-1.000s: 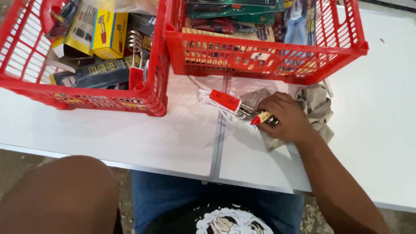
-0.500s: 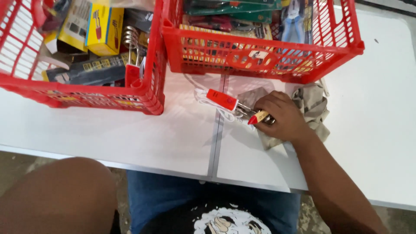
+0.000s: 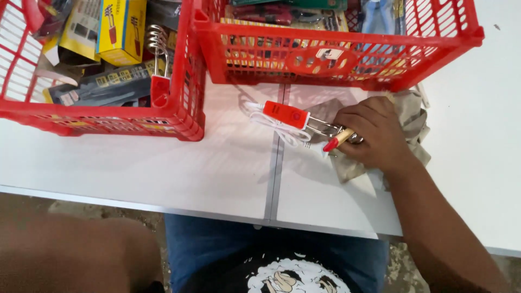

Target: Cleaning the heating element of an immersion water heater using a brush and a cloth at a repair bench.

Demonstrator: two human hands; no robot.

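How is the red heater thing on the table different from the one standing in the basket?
The heater on the table lies flat, with the right hand on its metal end; the heater in the basket stands upright, untouched. The table one's coil is hidden under the hand; the basket one's coil shows fully. A white cord trails from the table one; none shows on the other. Both have red handles.

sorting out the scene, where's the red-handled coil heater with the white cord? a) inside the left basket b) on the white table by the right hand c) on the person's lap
b: the coil heater lies on the white table, its metal end under the right hand.
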